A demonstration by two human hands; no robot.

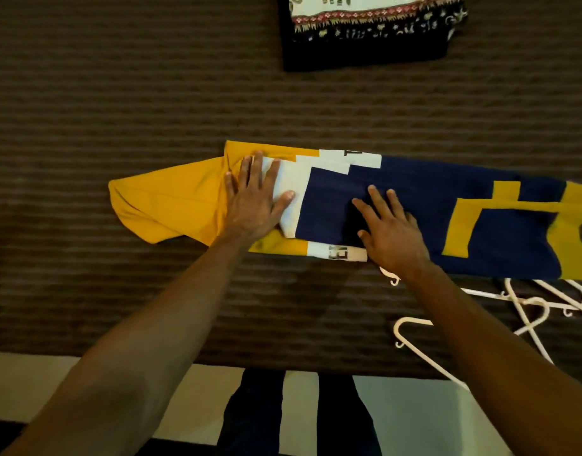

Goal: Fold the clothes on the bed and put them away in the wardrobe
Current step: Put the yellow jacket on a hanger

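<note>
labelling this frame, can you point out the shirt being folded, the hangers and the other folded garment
shirt (414, 189): head view, on its navy middle panel
hangers (526, 304): head view, on a white bar where they cross
folded garment (365, 51): head view, on its black lower band

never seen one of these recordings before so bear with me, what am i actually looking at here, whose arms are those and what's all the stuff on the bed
There is no machine here. A person wears a camera on the head, so this one picture looks forward and down along their own bare arms.

Both hands lie flat with straight fingers on a yellow, white and navy shirt already folded into a long strip across the brown striped bedspread. The left hand presses the yellow and white end, and the right hand presses the navy middle. Neither grips anything.

At the far edge lies a folded black patterned garment. White plastic hangers lie near the right arm. Below, the person's dark trousers show over a light floor.
</note>
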